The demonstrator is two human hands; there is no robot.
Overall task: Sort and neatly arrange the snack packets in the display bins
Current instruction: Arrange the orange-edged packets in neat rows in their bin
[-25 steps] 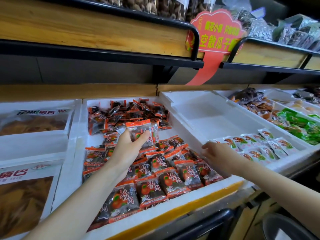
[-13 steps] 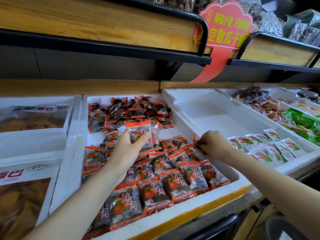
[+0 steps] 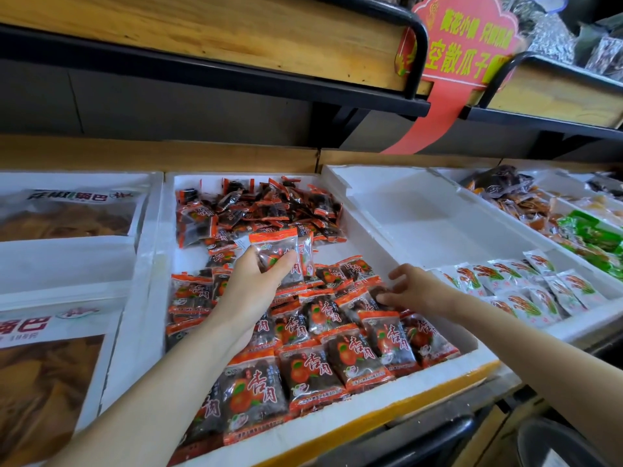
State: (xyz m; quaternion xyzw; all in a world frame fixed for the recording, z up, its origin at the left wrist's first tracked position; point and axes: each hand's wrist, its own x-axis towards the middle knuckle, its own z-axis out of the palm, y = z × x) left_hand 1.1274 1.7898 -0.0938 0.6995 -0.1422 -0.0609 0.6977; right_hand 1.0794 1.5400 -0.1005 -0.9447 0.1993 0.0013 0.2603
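Along the near edge of the white foam bin (image 3: pixel 371 412) the orange-sealed snack packets (image 3: pixel 310 369) lie flat in overlapping rows. Their printed faces are up and their long axes run from the near edge toward the far edge, leaning slightly to the right, with the top seals pointing away from the person.

These look like light, soft film pillows with lumpy dried fruit inside. The film is glossy, so it is likely slippery. It will probably crinkle rather than break, and a neat row could slide apart under a careless push. The flat crimped seals at either end, or a pinch across the short width, look like the surest places to take hold.

Toward the middle of the bin, the left hand (image 3: pixel 249 288) grasps a small stack of packets (image 3: pixel 274 251). The thumb is across the front and the fingers are behind. The stack stands upright above the rows, facing the camera, long axis vertical and seal uppermost.

The right hand (image 3: pixel 421 291) is beside the bin's right wall. Its fingers are spread and relaxed, the tips rest on a packet in the rows, and it grips nothing.

At the far edge a loose heap of packets (image 3: pixel 263 210) is jumbled, pointing every way.
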